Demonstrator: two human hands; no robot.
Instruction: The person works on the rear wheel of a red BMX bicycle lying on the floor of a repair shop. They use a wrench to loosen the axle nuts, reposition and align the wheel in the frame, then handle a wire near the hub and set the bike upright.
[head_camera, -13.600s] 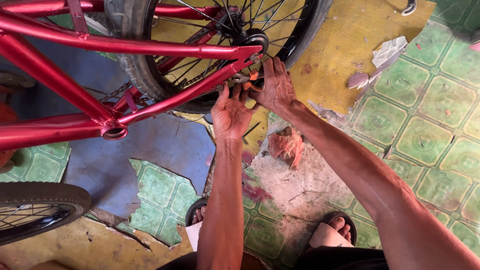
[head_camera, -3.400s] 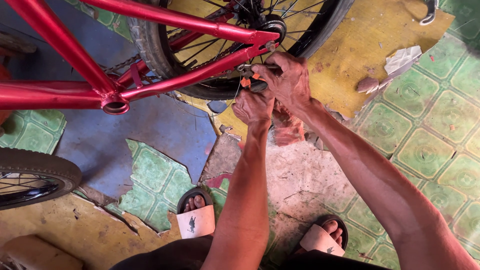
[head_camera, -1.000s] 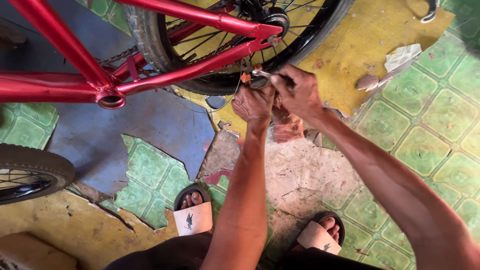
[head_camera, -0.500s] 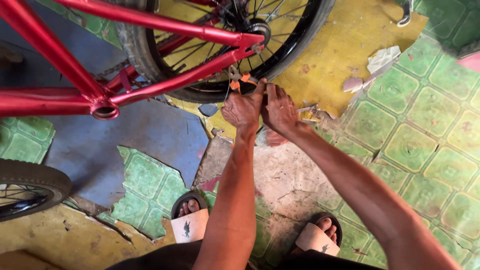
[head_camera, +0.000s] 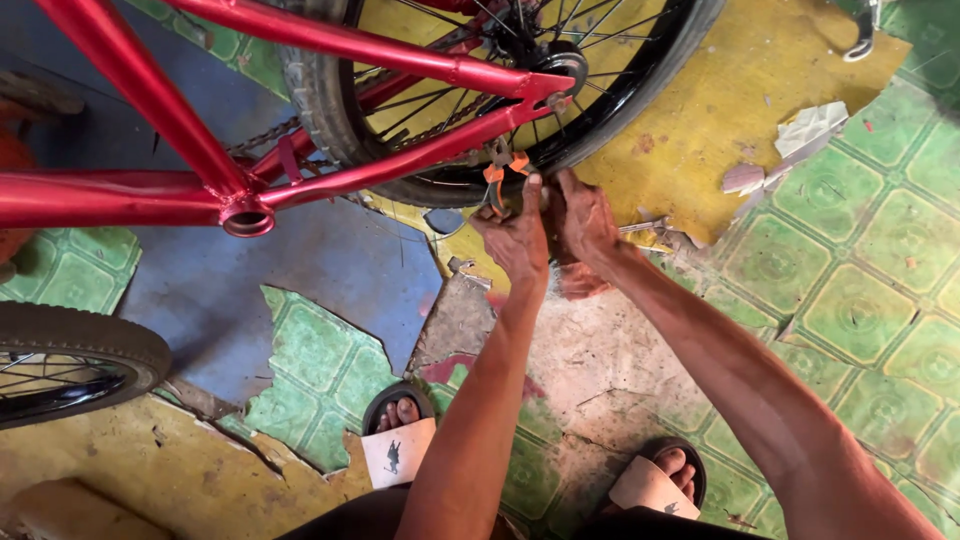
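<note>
A red bicycle frame (head_camera: 400, 160) stands over the floor, with its rear wheel (head_camera: 640, 95) at the top. My left hand (head_camera: 515, 238) grips pliers with orange handles (head_camera: 498, 176) just under the lower red stay, below the wheel's axle (head_camera: 560, 85). The plier jaws point up at the stay. My right hand (head_camera: 585, 215) sits right beside the left, with its fingertips at the black tyre. I cannot make out whether it holds anything.
A second tyre (head_camera: 70, 355) pokes in at the left edge. The floor is broken green tile (head_camera: 850, 290), worn yellow sheet (head_camera: 720, 110) and blue sheet (head_camera: 300, 270). A metal tool (head_camera: 640, 227) lies by my right wrist. My sandalled feet (head_camera: 400, 440) are below.
Both hands have come down from the axle area to just below the lower stay. The orange-handled pliers now show clearly in my left hand.
</note>
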